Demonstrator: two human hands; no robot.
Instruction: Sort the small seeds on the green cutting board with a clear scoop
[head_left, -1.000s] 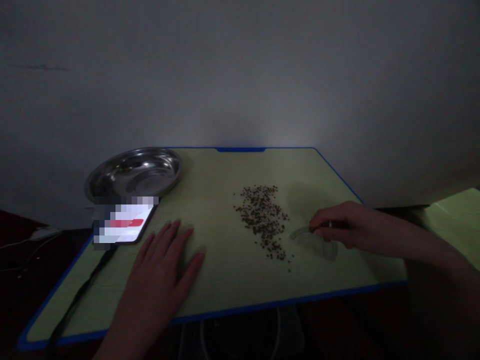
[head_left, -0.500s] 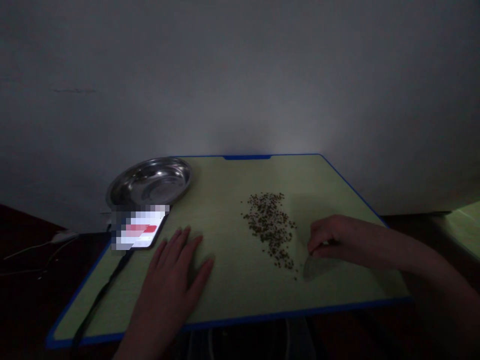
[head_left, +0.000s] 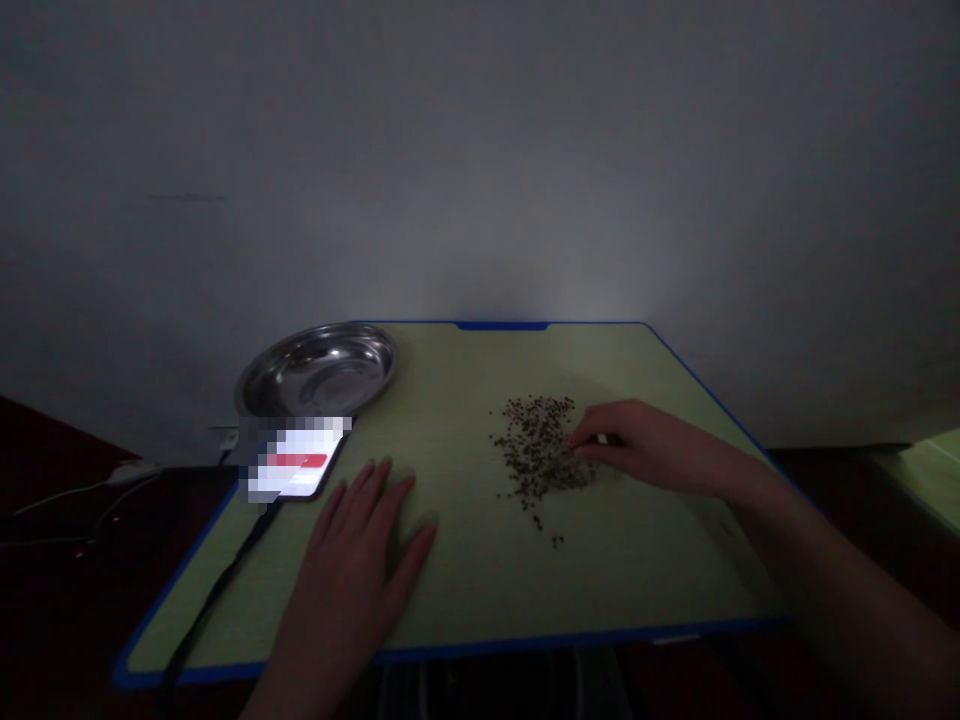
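Small dark grains [head_left: 529, 440] lie in a loose patch on the pale green tabletop [head_left: 465, 590]. My right hand [head_left: 634, 440] is at the patch's right edge, fingers pinched on a thin see-through piece [head_left: 574, 474]. That piece lies against the grains at the lower right of the patch; its exact kind is too dim to make out. My left hand [head_left: 352, 575] rests flat on the tabletop to the left of the grains, fingers spread, holding nothing. A lit phone [head_left: 304, 465] lies just beyond it.
A shiny metal basin [head_left: 322, 375] stands at the table's back left corner, behind the phone. A black strap [head_left: 225, 580] runs from the phone over the front edge. A grey wall [head_left: 495, 170] rises behind the table. White cables [head_left: 127, 475] show at left.
My right hand has moved left and slightly away from me, bringing the see-through piece onto the grains. The patch's lower right part has been pushed inward. My left hand stays on the tabletop.
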